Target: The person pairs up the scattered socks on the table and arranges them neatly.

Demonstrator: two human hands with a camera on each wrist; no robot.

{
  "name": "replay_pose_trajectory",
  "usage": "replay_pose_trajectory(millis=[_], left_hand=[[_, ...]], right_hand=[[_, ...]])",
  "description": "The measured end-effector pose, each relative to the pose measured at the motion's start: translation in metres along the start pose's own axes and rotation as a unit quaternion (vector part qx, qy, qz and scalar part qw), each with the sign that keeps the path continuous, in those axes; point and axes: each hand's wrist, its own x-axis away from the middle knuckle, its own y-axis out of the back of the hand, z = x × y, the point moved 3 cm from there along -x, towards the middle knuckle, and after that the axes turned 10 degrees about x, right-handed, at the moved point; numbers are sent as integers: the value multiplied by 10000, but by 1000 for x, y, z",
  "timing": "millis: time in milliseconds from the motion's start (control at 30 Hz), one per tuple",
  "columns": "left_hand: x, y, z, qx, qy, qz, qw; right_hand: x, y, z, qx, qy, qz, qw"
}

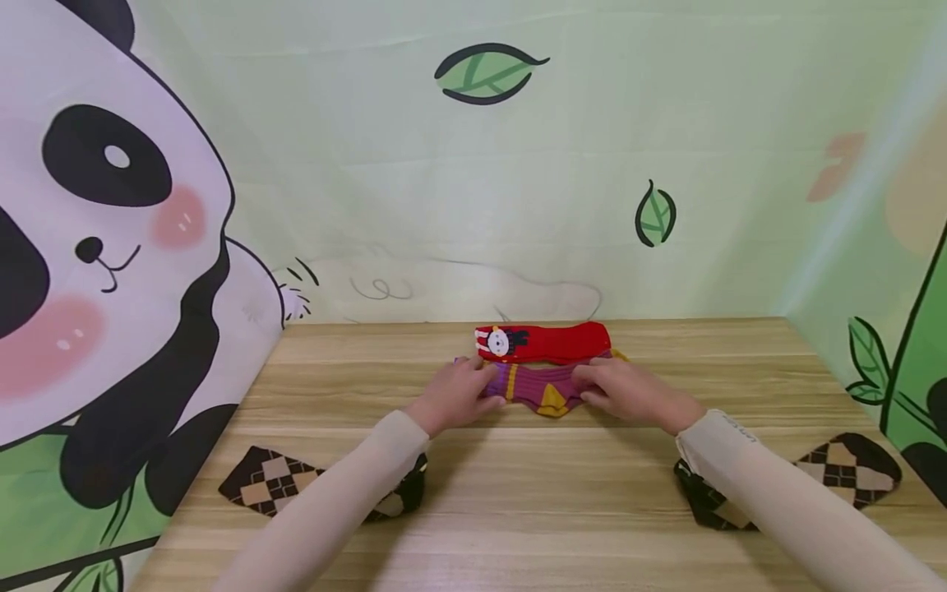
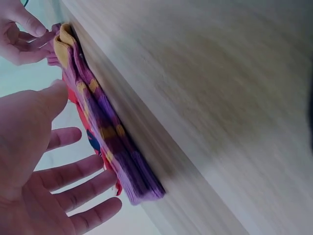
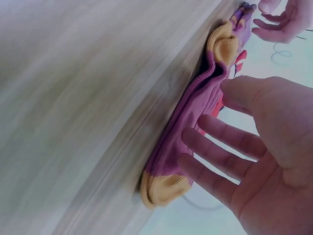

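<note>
A pair of purple socks [image 1: 538, 383] with yellow heels, toes and stripes lies flat across the middle of the table, one sock on top of the other. At the purple cuff end, my left hand [image 1: 460, 391] touches the socks; the left wrist view shows its fingers [image 2: 80, 171] spread and loose along their side. My right hand [image 1: 635, 390] is at the toe end. In the right wrist view its fingers [image 3: 220, 152] lie slightly bent against the fabric, not closed round it. Just behind, partly covered along its front edge, is a red sock [image 1: 565, 344] with a white cartoon animal face.
An argyle sock [image 1: 266, 485] in black, brown and beige lies at the left, partly under my left forearm. Another argyle sock [image 1: 851, 473] lies at the right, crossed by my right forearm. Behind the wooden table [image 1: 518, 510] hangs a printed panda backdrop [image 1: 355, 164].
</note>
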Motion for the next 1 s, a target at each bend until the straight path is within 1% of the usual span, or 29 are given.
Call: replay_pose_trajectory(millis=[133, 233, 300, 367, 467, 600, 733, 933, 1000], left_hand=[[10, 5, 4, 227, -101, -237, 9994], [18, 9, 7, 352, -122, -374, 9986], [24, 12, 9, 436, -81, -420, 9981], [29, 16, 11, 514, 25, -404, 9979], [38, 21, 16, 583, 247, -358, 9974], [48, 25, 23, 547, 518, -302, 9967], [61, 29, 30, 588, 611, -393, 9956], [82, 31, 42, 674, 668, -603, 9937], [89, 31, 45, 672, 688, -639, 9933]], right_hand=[[-3, 2, 8, 107, -201, 143, 9996], [-7, 4, 16, 155, -388, 368, 9984], [-10, 5, 22, 160, -423, 476, 9978], [-14, 6, 28, 181, -434, 551, 9974], [-21, 5, 38, 246, -384, 591, 9972], [-28, 4, 50, 308, -335, 633, 9970], [-36, 2, 61, 303, -225, 600, 9975], [-46, 1, 77, 325, 87, 341, 9989], [-49, 0, 83, 313, 156, 313, 9989]])
